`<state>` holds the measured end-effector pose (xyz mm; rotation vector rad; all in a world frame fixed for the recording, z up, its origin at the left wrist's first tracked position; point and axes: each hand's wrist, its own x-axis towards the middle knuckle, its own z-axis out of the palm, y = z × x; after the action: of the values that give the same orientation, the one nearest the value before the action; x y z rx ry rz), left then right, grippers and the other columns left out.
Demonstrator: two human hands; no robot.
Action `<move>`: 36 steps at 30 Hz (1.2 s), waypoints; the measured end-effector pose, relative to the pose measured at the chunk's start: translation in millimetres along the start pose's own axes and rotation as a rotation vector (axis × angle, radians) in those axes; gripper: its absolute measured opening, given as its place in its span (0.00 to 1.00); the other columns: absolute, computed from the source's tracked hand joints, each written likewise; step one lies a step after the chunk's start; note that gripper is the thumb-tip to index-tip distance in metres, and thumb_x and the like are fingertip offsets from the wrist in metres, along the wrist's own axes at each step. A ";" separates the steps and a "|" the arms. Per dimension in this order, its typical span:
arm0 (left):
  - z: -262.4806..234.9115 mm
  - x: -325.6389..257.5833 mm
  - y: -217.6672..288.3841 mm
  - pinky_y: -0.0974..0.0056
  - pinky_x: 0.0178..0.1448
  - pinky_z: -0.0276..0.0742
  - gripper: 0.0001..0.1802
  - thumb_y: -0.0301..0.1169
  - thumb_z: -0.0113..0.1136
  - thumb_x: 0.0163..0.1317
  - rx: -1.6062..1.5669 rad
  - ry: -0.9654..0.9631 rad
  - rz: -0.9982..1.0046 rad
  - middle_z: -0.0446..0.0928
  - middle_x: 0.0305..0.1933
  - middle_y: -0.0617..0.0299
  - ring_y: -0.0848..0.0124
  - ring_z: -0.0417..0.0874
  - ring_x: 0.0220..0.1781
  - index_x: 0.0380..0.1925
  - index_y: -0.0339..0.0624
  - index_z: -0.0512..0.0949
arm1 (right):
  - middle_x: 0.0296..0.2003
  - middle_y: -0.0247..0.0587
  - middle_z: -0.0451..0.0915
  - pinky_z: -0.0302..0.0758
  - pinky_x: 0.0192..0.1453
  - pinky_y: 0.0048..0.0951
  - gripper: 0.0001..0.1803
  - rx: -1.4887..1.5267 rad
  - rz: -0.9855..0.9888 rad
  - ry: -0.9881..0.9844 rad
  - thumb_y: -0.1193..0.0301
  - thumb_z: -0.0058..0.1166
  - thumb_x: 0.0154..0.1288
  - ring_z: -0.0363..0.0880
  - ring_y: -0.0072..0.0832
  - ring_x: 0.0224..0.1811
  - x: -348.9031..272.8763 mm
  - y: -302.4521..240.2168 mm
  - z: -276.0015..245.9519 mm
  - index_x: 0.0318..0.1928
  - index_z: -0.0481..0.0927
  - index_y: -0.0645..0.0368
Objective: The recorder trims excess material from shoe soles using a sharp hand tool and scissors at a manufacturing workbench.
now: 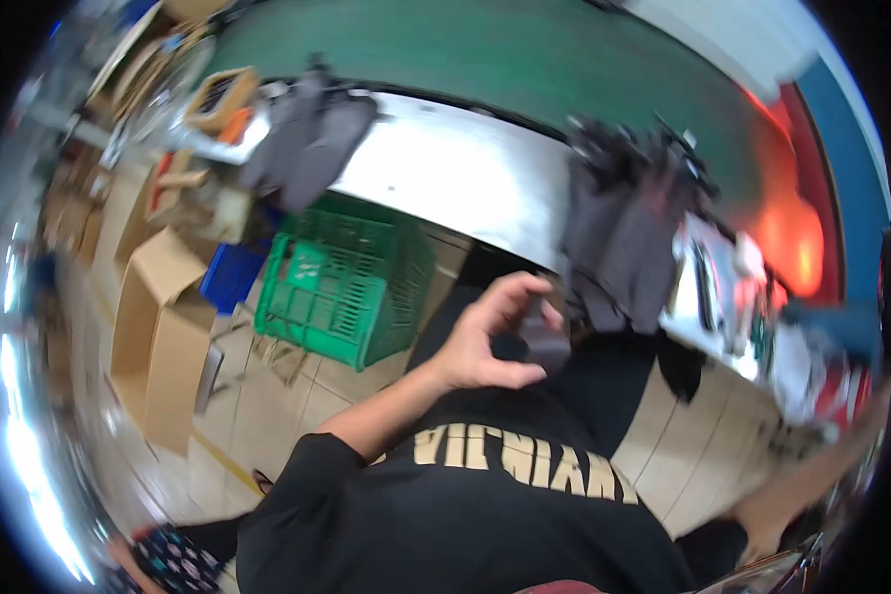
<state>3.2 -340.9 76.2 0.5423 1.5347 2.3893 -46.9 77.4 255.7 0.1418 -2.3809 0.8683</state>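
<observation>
Two dark grey cloth bundles (pixel 614 247) overhang the front edge of the shiny metal bench (pixel 455 168), and that overhang is what worries me. A knuckle catching the nearer one's loose lower end could drag it off, down onto the tiled floor (pixel 614 465) or the wearer's lap; the farther bundle (pixel 307 148), if it slid, might tumble into the green plastic crate (pixel 317 297) below it.

From where I stand, the left hand (pixel 470 346) is above the lap, thumb well apart from its curled fingers. A blurred dark patch shows in that gap; I can't tell whether it's gripped. The nearer bundle lies just beyond and to the right of those fingers. The right forearm reaches off toward the rim, its hand out of sight, so its grip is anyone's guess.
</observation>
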 end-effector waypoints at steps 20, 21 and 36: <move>12.8 17.0 19.2 0.59 0.70 0.64 0.57 0.27 0.72 0.43 0.070 0.241 -0.084 0.68 0.65 0.48 0.61 0.69 0.68 0.73 0.40 0.49 | 0.44 0.49 0.82 0.76 0.52 0.34 0.20 0.734 0.279 -0.717 0.71 0.62 0.60 0.82 0.35 0.47 -183.6 -80.4 207.6 0.53 0.78 0.63; 12.8 18.5 22.1 0.59 0.70 0.63 0.56 0.28 0.72 0.43 0.099 0.183 -0.054 0.67 0.66 0.48 0.62 0.68 0.69 0.73 0.39 0.50 | 0.39 0.48 0.82 0.77 0.48 0.33 0.17 0.730 0.255 -0.780 0.70 0.62 0.60 0.82 0.34 0.42 -192.0 -76.6 214.3 0.49 0.80 0.64; -127.1 53.3 128.8 0.63 0.40 0.84 0.42 0.20 0.49 0.41 0.642 0.570 0.139 0.77 0.56 0.53 0.64 0.85 0.33 0.66 0.39 0.68 | 0.38 0.37 0.82 0.75 0.37 0.22 0.24 0.908 0.290 -0.946 0.71 0.56 0.67 0.78 0.17 0.30 -186.7 -115.1 247.3 0.64 0.73 0.57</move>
<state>-101.4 -476.7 154.9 0.0580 2.6183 2.2193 16.1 -183.5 62.7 0.7004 -2.5901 2.3970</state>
